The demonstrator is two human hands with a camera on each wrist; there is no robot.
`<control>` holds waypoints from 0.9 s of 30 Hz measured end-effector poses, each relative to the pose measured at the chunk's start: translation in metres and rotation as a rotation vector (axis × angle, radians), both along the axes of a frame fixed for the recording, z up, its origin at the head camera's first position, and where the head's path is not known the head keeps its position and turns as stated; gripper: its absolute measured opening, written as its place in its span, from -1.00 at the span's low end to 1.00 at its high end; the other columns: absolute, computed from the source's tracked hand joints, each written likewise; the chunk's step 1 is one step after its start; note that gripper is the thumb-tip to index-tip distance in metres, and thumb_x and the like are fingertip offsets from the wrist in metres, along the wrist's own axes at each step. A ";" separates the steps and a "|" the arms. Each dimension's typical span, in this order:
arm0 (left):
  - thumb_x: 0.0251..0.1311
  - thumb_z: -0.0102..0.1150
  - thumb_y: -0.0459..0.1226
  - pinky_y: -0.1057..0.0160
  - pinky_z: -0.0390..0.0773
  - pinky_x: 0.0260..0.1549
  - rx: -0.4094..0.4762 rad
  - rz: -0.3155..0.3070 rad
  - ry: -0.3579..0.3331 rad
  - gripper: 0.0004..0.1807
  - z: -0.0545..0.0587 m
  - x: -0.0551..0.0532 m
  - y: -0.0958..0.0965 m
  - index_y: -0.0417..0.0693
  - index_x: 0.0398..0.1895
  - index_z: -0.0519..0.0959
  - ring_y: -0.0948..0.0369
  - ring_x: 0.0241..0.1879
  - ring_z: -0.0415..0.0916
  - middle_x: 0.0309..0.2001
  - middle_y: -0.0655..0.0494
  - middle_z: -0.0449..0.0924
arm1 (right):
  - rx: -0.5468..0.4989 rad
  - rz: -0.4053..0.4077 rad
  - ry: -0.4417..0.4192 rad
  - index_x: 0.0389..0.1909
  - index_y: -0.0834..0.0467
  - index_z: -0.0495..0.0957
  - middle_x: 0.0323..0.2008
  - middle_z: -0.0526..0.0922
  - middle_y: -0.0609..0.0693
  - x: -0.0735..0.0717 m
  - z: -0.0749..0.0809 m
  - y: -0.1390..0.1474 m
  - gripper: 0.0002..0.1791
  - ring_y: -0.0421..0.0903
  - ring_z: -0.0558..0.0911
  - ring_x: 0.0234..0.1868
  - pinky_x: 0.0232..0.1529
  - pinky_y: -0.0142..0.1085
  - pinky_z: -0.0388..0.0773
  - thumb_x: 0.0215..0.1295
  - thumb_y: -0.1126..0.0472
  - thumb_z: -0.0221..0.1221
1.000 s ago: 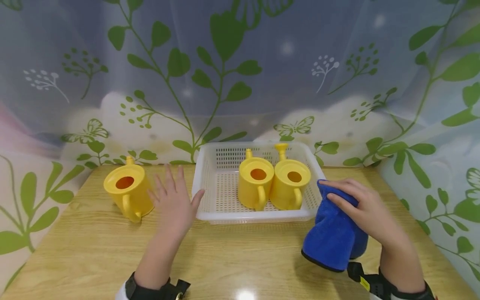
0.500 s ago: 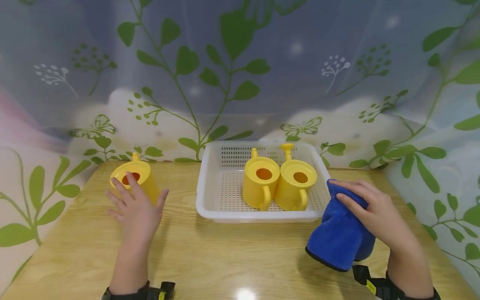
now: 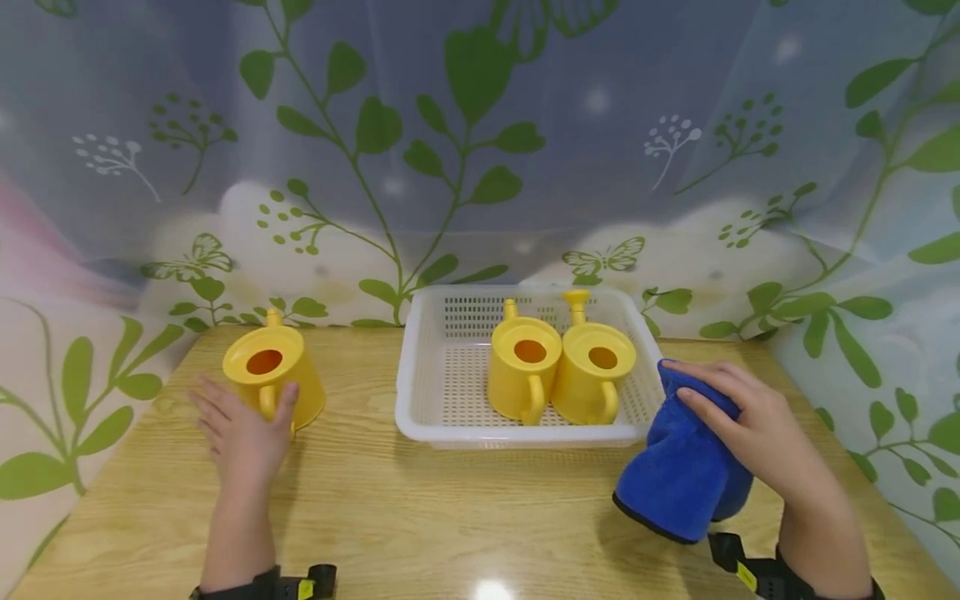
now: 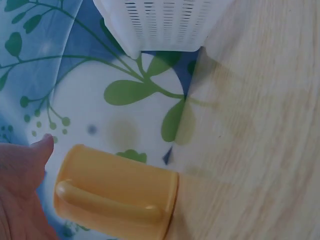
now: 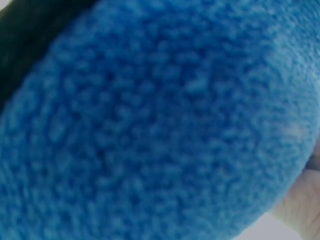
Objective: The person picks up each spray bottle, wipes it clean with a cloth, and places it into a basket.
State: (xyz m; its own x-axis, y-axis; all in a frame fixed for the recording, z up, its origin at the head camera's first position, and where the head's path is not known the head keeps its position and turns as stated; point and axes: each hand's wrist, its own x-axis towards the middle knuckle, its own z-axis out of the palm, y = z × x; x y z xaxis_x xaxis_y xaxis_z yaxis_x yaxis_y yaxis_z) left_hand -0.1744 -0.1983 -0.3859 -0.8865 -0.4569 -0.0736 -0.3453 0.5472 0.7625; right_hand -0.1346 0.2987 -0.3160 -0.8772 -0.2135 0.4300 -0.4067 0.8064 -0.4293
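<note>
A yellow watering can (image 3: 307, 387) stands upright at the left of the table, its handle toward me. My left hand (image 3: 246, 429) is at its near left side, fingers spread and thumb close to the handle. In the left wrist view the thumb (image 4: 42, 152) points up beside the can (image 4: 112, 195). My right hand (image 3: 738, 417) pinches a blue cloth (image 3: 667, 483) with dark edging, which hangs down at the right. That cloth (image 5: 165, 125) fills most of the right wrist view.
A white perforated basket (image 3: 450, 433) stands mid-table at the back. Inside, on its right side, are two more yellow watering cans (image 3: 513, 387), one with a flared spout. A leaf-patterned curtain (image 3: 360, 208) rises behind the table (image 3: 450, 517).
My left hand has moved left from beside the basket, passed in front of the left watering can, and drawn lower at its near side. The right hand still holds the cloth.
</note>
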 end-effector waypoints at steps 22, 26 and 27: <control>0.46 -0.29 -0.08 -0.29 -0.14 0.38 0.258 -0.053 -0.009 -0.15 -0.016 -0.010 -0.008 -0.45 0.40 -0.48 -0.46 0.37 -0.25 0.32 -0.67 -0.39 | 0.030 0.006 0.006 0.16 -0.07 0.56 -0.14 0.61 -0.08 -0.003 -0.001 -0.001 -0.63 -0.55 0.38 -0.09 -0.14 -0.51 0.37 0.35 0.18 0.19; 0.46 -0.32 -0.13 -0.23 0.00 0.35 0.297 -0.034 0.047 -0.28 -0.017 -0.009 -0.007 -0.58 0.30 -0.28 -0.39 0.30 -0.03 0.26 -0.65 -0.15 | 0.031 0.006 0.014 0.16 -0.06 0.56 -0.15 0.60 -0.10 -0.003 -0.001 -0.002 -0.63 -0.56 0.38 -0.10 -0.16 -0.53 0.37 0.35 0.20 0.18; 0.47 -0.35 -0.14 -0.21 0.05 0.33 0.298 -0.045 0.055 -0.33 -0.017 -0.009 -0.007 -0.58 0.27 -0.22 -0.36 0.26 0.04 0.22 -0.62 -0.05 | 0.027 0.006 0.013 0.16 -0.05 0.56 -0.15 0.60 -0.10 -0.002 -0.001 -0.002 -0.63 -0.57 0.37 -0.10 -0.15 -0.54 0.36 0.35 0.20 0.18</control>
State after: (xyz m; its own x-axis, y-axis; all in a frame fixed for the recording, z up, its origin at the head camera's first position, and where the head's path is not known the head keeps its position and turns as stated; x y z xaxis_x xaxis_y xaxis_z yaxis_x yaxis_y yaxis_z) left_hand -0.1833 -0.2055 -0.4028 -0.9116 -0.3829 -0.1497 -0.2794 0.3099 0.9088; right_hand -0.1369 0.2968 -0.3165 -0.8702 -0.2304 0.4355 -0.4169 0.8153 -0.4017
